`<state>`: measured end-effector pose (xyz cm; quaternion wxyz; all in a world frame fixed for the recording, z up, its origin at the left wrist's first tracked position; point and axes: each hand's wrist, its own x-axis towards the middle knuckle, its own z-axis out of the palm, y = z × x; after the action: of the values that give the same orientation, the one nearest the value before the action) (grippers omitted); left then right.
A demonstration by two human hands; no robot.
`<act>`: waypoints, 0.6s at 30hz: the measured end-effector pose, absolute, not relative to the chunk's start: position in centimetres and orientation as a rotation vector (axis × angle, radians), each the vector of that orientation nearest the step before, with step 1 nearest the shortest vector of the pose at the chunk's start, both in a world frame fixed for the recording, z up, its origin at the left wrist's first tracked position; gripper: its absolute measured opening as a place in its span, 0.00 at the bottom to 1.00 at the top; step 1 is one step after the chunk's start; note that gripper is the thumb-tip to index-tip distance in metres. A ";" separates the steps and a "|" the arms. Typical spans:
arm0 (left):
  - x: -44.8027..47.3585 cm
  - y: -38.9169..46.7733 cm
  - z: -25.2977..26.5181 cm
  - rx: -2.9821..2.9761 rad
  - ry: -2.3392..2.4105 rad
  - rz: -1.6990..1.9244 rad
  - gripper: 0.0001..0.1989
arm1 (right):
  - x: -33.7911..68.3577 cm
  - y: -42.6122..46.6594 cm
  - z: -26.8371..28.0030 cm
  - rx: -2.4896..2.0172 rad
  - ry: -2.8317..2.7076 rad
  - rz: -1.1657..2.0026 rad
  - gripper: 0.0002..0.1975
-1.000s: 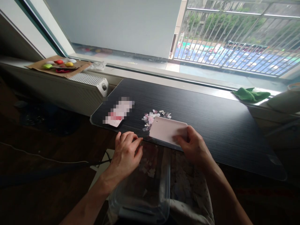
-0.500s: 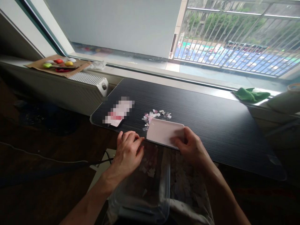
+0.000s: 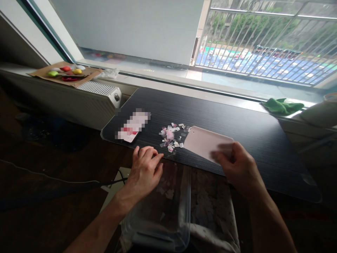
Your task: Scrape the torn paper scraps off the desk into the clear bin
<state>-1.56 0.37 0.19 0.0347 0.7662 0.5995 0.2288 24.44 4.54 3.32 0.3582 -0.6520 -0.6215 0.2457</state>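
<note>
My right hand [image 3: 240, 167] grips the right end of a flat, pale pink rectangular board [image 3: 207, 143], which has a small hole near its far left corner. The board is just above or on the dark table; I cannot tell which. To its left lies a loose pile of small paper scraps [image 3: 170, 135], white and pink. My left hand [image 3: 147, 165] is at the table's front edge, fingers apart and bent, holding nothing. Below it stands a clear plastic bin [image 3: 185, 211] with a few scraps inside. A pink card-like object [image 3: 131, 135], partly pixelated, lies on the table's left.
The dark table [image 3: 237, 123] stands against the windowsill. A green cloth [image 3: 283, 106] lies on the sill at right. Cardboard [image 3: 91, 73] with colourful rounded items is at left, beside a white radiator [image 3: 100, 91]. A cable [image 3: 79, 181] runs across the floor.
My right hand has moved the pink board to the right, off the near part of the scrap pile, so more scraps show. My left hand has barely moved.
</note>
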 end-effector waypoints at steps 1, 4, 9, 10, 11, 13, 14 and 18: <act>-1.4 0.5 0.3 2.361 1.833 0.702 0.13 | 24.5 4.6 3.3 -1.681 -1.589 0.624 0.11; -0.9 0.8 0.5 2.381 1.804 0.683 0.13 | 24.3 5.1 2.9 -1.687 -1.601 0.688 0.12; -0.5 1.0 0.8 2.395 1.791 0.664 0.13 | 24.3 5.2 2.5 -1.745 -1.627 0.688 0.10; -0.5 1.0 0.8 2.392 1.795 0.668 0.13 | 24.6 5.0 2.5 -1.753 -1.640 0.684 0.10; -0.5 1.1 0.8 2.390 1.797 0.672 0.13 | 24.8 4.7 2.6 -1.751 -1.648 0.680 0.10; -0.5 1.1 0.8 2.388 1.798 0.679 0.13 | 25.2 4.3 2.6 -1.721 -1.628 0.670 0.10; -0.4 1.2 0.8 2.388 1.797 0.681 0.14 | 25.4 4.1 2.6 -1.705 -1.597 0.661 0.10; -0.2 1.3 1.0 2.393 1.791 0.675 0.14 | 25.8 4.3 2.5 -1.700 -1.507 0.636 0.11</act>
<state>-0.19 1.34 0.95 0.0387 0.7804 0.5840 0.2202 25.78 4.27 2.49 0.3813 -0.6661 -0.5907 0.2491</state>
